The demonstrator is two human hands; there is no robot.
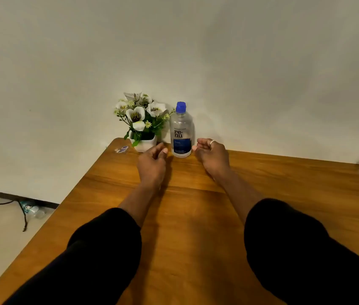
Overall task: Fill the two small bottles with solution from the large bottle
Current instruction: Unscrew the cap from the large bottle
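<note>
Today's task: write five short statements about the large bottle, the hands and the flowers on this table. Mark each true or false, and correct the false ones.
1. The large bottle has its blue cap on. True.
2. The left hand grips the large bottle. False: it holds nothing and sits just left of the bottle.
3. The flower pot stands left of the large bottle. True.
4. The large bottle lies on its side. False: it stands upright on the table.
5. The right hand wears a ring. True.
</note>
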